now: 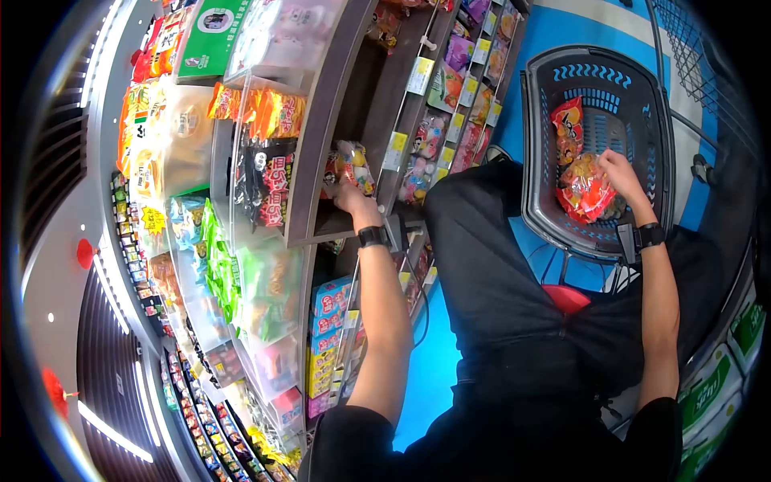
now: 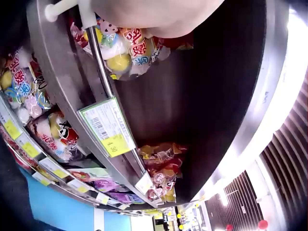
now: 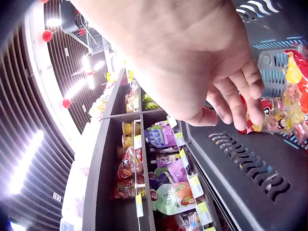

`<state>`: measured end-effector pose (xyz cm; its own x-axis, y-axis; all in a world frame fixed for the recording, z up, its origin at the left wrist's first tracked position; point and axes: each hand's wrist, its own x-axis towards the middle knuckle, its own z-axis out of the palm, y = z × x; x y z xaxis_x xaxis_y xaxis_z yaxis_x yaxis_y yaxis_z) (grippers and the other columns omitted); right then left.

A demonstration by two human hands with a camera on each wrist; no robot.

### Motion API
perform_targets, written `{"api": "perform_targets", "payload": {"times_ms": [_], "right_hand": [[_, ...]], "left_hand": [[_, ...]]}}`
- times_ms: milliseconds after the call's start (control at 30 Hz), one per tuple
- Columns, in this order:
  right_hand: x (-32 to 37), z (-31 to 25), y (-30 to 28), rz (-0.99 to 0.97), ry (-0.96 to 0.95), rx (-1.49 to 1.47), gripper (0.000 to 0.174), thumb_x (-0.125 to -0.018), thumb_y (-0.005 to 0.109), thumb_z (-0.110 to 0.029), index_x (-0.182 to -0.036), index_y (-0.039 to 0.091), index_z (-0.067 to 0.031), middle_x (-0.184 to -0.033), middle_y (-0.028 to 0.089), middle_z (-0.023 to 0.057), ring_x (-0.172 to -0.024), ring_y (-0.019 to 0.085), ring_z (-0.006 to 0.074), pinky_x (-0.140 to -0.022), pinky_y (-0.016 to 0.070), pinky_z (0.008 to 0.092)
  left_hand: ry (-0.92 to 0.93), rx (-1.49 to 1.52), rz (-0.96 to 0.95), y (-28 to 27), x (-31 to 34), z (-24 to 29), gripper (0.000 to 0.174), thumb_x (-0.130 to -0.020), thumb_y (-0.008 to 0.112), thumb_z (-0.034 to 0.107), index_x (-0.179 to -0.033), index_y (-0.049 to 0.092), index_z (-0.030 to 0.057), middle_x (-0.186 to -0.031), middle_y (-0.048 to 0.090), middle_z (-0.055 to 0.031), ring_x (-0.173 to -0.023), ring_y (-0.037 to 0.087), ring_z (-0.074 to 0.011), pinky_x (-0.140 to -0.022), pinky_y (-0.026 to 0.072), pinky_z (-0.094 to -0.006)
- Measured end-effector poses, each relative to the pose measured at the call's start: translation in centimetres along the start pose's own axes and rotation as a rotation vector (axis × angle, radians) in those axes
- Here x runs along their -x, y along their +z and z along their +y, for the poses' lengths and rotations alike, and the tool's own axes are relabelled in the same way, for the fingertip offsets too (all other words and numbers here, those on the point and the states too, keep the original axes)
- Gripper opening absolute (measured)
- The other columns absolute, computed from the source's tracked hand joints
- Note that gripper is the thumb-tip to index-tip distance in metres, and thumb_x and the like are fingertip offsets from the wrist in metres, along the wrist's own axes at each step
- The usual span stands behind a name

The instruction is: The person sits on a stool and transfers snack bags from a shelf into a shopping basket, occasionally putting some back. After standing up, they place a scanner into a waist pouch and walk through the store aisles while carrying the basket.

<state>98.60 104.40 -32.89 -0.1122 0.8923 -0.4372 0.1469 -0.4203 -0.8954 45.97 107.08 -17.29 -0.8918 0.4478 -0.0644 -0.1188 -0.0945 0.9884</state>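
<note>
At the shelf in the head view, my left hand [image 1: 351, 198] is against a clear and red bag of colourful sweets [image 1: 353, 165]; its fingers are mostly hidden. The left wrist view has the heel of that hand [image 2: 159, 14] over the same bag [image 2: 126, 53], beside the front rail. My right hand [image 1: 618, 170] is inside the basket [image 1: 536, 193], at the edge of a red and clear snack bag [image 1: 585, 189]. Another red bag [image 1: 568, 132] lies beside it. In the right wrist view the right hand's fingers [image 3: 236, 98] are slightly bent and apart, near the bags.
Price tags [image 1: 394, 150] line the shelf rails, with more sweet bags [image 1: 430, 132] on lower tiers. Clear bins of snacks [image 1: 273, 104] stand left of the shelf. Red bags [image 2: 163, 168] lie further along the same shelf. A wire cart [image 1: 699, 48] is beyond the basket.
</note>
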Motion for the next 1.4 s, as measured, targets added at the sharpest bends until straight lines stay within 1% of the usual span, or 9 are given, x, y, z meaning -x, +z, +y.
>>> {"api": "perform_targets", "payload": {"times_ms": [333,433,733,900,967,1033,1200,1333,1400], "right_hand": [[0.5,0.3,-0.4,-0.008,-0.112,-0.073,0.015,-0.086,0.046,-0.017,-0.079,0.048,-0.0034,-0.062,0.055,0.0048,-0.043,0.049,0.0113,-0.039,0.0372,0.0246],[2.6,-3.0,-0.7,-0.002,-0.169,-0.114,0.014,-0.086,0.046,-0.015,-0.08,0.049,-0.0025,-0.063,0.055,0.0049,-0.046,0.051,0.0108,-0.042,0.0389,0.0242],[5.5,-6.8,-2.9,0.043,-0.143,-0.009,0.013,-0.084,0.05,-0.012,-0.082,0.052,0.001,-0.067,0.058,0.0074,-0.055,0.056,0.0128,-0.051,0.0424,0.0265],[4.8,-7.2,-3.8,0.074,-0.089,0.133,0.014,-0.082,0.054,-0.014,-0.082,0.054,0.0007,-0.069,0.059,0.0136,-0.064,0.059,0.0237,-0.06,0.0445,0.033],[4.0,-6.7,-4.3,0.069,-0.055,0.11,0.016,-0.082,0.054,-0.015,-0.082,0.054,0.0005,-0.072,0.059,0.0149,-0.069,0.06,0.0276,-0.063,0.0449,0.0351],[3.2,-7.1,-4.8,0.081,-0.008,0.121,0.017,-0.081,0.055,-0.016,-0.083,0.055,0.0007,-0.074,0.06,0.016,-0.071,0.06,0.0295,-0.064,0.0449,0.0361],[1.1,-6.6,-5.2,0.108,0.01,0.164,0.018,-0.081,0.055,-0.016,-0.084,0.055,0.0011,-0.073,0.06,0.0167,-0.071,0.06,0.0306,-0.063,0.045,0.0361],[0.5,-6.0,-4.9,0.091,0.021,0.123,0.018,-0.08,0.055,-0.016,-0.084,0.055,0.0015,-0.069,0.059,0.0169,-0.068,0.06,0.0301,-0.062,0.0447,0.0362],[0.4,-7.0,-5.0,0.066,0.074,0.132,0.018,-0.08,0.055,-0.016,-0.084,0.055,0.0016,-0.069,0.059,0.0172,-0.068,0.06,0.03,-0.062,0.0446,0.0362]], "left_hand": [[0.052,-0.165,-0.194,-0.2,-0.9,2.8,0.041,-0.086,0.048,0.018,-0.124,0.046,0.0012,-0.13,0.046,-0.0105,-0.113,0.048,-0.0216,-0.092,0.0413,-0.0367],[0.527,-0.115,-0.069,3.3,9.9,3.5,0.032,-0.081,0.05,0.001,-0.113,0.047,-0.0006,-0.114,0.051,-0.0139,-0.104,0.051,-0.0198,-0.086,0.0439,-0.0319],[0.339,-0.37,-0.757,26.6,9.6,-1.2,0.032,-0.078,0.062,0.011,-0.105,0.054,-0.0028,-0.093,0.057,-0.0054,-0.083,0.053,-0.0131,-0.073,0.0437,-0.0253],[1.235,-0.795,-0.453,37.0,4.8,-1.5,0.044,-0.081,0.059,0.029,-0.109,0.056,-0.0044,-0.097,0.063,-0.0188,-0.093,0.06,-0.0305,-0.081,0.0456,-0.0368],[0.604,-1.278,-0.619,39.4,5.9,1.2,0.061,-0.087,0.04,0.054,-0.09,0.064,-0.0012,-0.084,0.064,-0.0203,-0.086,0.061,-0.0335,-0.076,0.0435,-0.0396],[0.479,-1.011,-0.942,41.9,1.7,-0.8,0.074,-0.083,0.031,0.067,-0.074,0.067,0.0023,-0.07,0.063,-0.0177,-0.074,0.061,-0.0331,-0.07,0.0443,-0.0375],[0.27,-0.933,-1.036,43.2,0.2,-1.9,0.057,-0.084,0.05,0.054,-0.084,0.066,0.0005,-0.076,0.063,-0.0063,-0.072,0.058,-0.0126,-0.064,0.0432,-0.0259],[-0.125,-0.622,-1.358,43.9,-3.4,-2.5,0.05,-0.084,0.055,0.045,-0.094,0.06,-0.0044,-0.077,0.062,-0.0095,-0.074,0.059,-0.0202,-0.073,0.0444,-0.0312],[0.268,-0.967,-1.14,42.6,-1.9,-1.5,0.045,-0.086,0.054,0.038,-0.1,0.058,-0.0053,-0.085,0.063,-0.0126,-0.083,0.059,-0.0257,-0.079,0.0435,-0.0326]]}}
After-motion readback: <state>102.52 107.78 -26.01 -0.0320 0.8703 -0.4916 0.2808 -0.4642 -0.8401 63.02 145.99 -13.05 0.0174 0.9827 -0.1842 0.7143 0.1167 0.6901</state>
